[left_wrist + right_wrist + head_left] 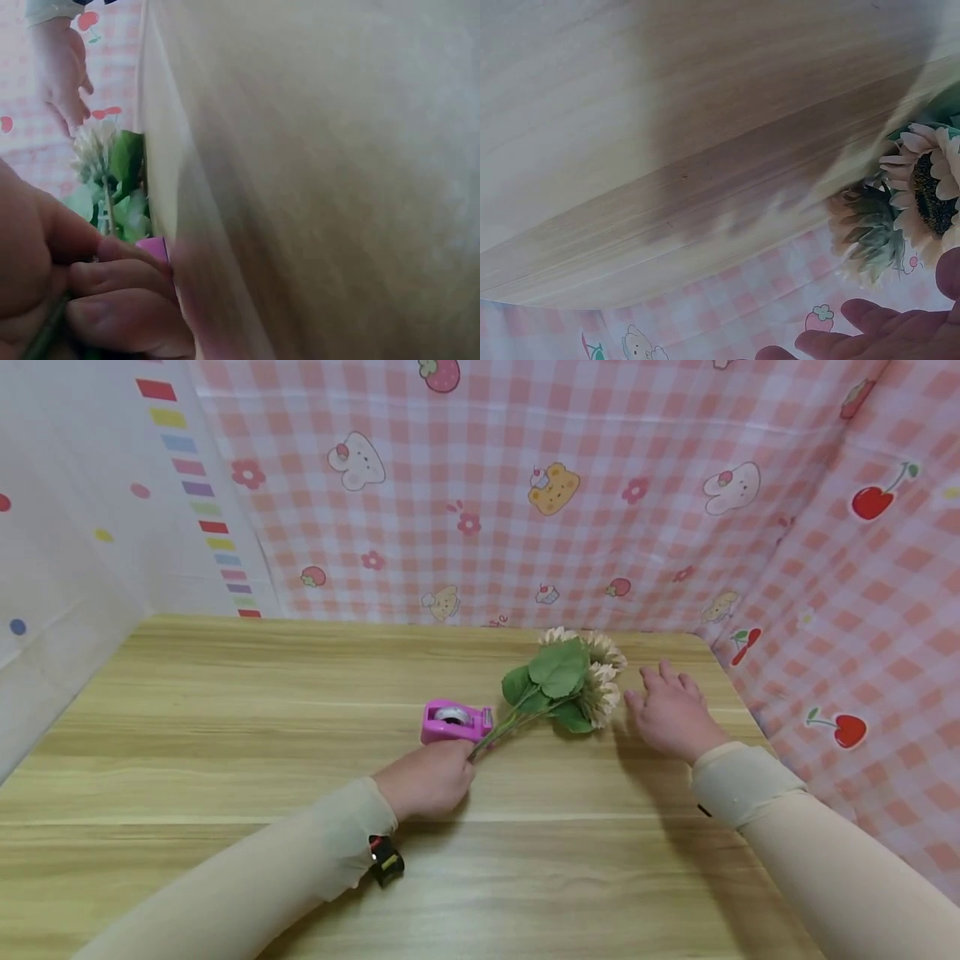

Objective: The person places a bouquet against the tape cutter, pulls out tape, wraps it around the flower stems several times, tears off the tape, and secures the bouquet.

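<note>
My left hand [429, 779] grips the stems of a bunch of artificial sunflowers [602, 693] with pale pinkish petals and green leaves [559, 667]. In the left wrist view its fingers [131, 315] curl round a green stem. The flower heads point to the back right, and dark centres show in the right wrist view. Just right of the blooms is my right hand [672, 710], fingers spread and holding nothing. Directly behind the left hand sits a pink tape dispenser [450, 721] with a roll of tape, partly overlapped by the hand and stems.
The wooden table [225, 693] meets a pink checked cloth [480, 468] at the back and right. A white cloth [67, 527] with coloured dots hangs at the left. A black device [386, 861] is strapped at the left wrist.
</note>
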A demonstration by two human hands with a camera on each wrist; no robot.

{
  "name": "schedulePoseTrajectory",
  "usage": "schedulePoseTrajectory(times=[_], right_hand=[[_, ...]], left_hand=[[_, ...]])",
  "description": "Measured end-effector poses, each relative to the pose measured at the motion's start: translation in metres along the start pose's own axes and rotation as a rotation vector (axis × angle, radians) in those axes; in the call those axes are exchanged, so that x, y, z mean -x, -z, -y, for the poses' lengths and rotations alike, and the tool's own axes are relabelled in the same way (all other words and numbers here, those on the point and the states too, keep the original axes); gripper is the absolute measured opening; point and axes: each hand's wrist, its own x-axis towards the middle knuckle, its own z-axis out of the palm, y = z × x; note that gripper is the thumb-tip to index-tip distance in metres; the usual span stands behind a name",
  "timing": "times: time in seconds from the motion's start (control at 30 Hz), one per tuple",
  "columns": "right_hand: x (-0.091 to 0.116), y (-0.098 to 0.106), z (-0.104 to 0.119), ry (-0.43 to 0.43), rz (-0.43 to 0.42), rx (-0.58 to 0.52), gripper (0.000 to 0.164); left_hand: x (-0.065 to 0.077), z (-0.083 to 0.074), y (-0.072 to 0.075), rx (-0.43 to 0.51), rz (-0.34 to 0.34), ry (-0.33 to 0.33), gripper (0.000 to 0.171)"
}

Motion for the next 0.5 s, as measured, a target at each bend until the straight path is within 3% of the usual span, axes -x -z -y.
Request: schedulePoseTrajectory(times=[0.13, 0.5], right_hand=[[0.0, 0.0, 0.001, 0.001, 0.002, -0.005, 0.069], [0.002, 0.004, 0.02, 0.026, -0.041, -0.004, 0.069]], left_hand=[[0.0, 0.0, 0.001, -0.024, 0.007, -0.02, 0.019], [-0.002, -0.002, 0.001, -0.043, -0.034, -0.012, 0.021]])
